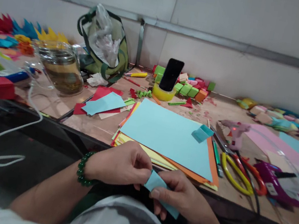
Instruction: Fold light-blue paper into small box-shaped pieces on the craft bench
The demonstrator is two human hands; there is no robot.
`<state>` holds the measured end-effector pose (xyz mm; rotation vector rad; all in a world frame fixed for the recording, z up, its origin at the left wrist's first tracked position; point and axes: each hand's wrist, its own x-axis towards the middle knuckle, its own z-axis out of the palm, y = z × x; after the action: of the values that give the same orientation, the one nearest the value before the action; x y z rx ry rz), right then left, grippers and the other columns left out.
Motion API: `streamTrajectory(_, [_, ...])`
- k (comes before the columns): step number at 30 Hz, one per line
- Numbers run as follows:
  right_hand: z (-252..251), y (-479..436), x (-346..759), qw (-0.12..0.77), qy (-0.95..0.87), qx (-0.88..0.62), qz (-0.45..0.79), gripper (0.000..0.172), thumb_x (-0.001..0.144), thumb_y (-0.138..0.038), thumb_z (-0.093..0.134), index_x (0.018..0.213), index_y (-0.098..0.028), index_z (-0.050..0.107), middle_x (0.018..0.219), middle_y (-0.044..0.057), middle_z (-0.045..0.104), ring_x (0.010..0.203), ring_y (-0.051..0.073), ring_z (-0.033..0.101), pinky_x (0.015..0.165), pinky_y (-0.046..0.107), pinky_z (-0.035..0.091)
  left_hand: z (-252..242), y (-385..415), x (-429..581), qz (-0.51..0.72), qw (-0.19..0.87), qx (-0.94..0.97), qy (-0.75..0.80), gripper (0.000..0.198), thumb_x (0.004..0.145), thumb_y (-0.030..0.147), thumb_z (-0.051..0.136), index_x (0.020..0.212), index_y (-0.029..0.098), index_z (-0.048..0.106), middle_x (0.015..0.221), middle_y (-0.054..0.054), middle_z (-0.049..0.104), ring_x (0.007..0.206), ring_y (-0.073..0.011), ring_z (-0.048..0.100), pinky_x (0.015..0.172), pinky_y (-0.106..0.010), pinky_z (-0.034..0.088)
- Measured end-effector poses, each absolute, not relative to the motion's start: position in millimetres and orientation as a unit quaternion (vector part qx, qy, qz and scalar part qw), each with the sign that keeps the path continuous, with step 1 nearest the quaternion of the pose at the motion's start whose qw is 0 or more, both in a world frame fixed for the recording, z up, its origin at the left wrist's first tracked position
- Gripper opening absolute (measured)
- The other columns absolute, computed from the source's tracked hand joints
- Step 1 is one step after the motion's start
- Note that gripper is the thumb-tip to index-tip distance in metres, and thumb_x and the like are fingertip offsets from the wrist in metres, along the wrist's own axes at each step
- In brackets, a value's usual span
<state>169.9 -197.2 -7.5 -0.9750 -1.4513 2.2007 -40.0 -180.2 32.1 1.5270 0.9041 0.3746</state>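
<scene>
A small strip of light blue paper (156, 182) is held between both hands, just off the table's front edge. With thumb and fingers pinched, my left hand (125, 164) grips the strip's upper left end; a green bead bracelet circles that wrist. My right hand (181, 195) has its thumb on top of the strip and its fingers underneath. Beyond the hands lies a stack of coloured paper with a light blue sheet (163, 130) uppermost. On that sheet's right side sits a small folded light blue paper piece (202, 133).
Scissors with yellow handles (236, 175), a pink glue gun (235, 133) and a purple glue gun (276, 182) lie at the right. A phone (171, 74) leans upright in a yellow tape roll (163, 93). At the left stand a glass jug (61, 69) and a green bag (121, 55).
</scene>
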Motion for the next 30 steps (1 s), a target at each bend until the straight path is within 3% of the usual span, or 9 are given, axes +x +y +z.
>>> streamTrajectory(12, [5,-198,169,0.145,-0.569,-0.404,0.701,0.031,0.078,-0.041,0.068,0.083,-0.011,0.067,0.060,0.000,0.064,0.046,0.005,0.057,0.043,0.012,0.046,22,-182,-34,0.195,0.668,0.605,0.387,0.020,0.076,0.023,0.051,0.062,0.012,0.061,0.058,-0.001,0.060,0.049,-0.0087,0.057,0.048,-0.016,0.045])
streamTrajectory(19, [5,-199,171,0.123,-0.562,-0.437,0.691,0.027,0.078,-0.038,0.069,0.086,-0.012,0.068,0.064,0.001,0.068,0.050,0.006,0.061,0.045,0.012,0.047,18,-181,-34,0.225,0.614,0.647,0.392,0.018,0.076,0.023,0.055,0.064,0.012,0.061,0.055,0.000,0.056,0.050,-0.0088,0.054,0.046,-0.015,0.040])
streamTrajectory(26, [4,-197,171,0.131,-0.554,-0.449,0.689,0.028,0.077,-0.039,0.069,0.085,-0.012,0.068,0.061,0.000,0.067,0.047,0.006,0.061,0.045,0.013,0.048,16,-184,-32,0.227,0.627,0.631,0.397,0.034,0.085,0.035,0.049,0.064,0.012,0.059,0.056,-0.001,0.055,0.053,-0.0104,0.055,0.052,-0.019,0.044])
streamTrajectory(30, [0,-196,170,0.148,-0.560,-0.443,0.684,0.031,0.077,-0.043,0.069,0.073,-0.012,0.063,0.059,0.001,0.066,0.045,0.007,0.060,0.042,0.013,0.047,16,-188,-32,0.227,0.576,0.660,0.425,0.031,0.074,0.039,0.067,0.062,0.012,0.057,0.053,0.003,0.049,0.050,-0.0070,0.044,0.045,-0.016,0.032])
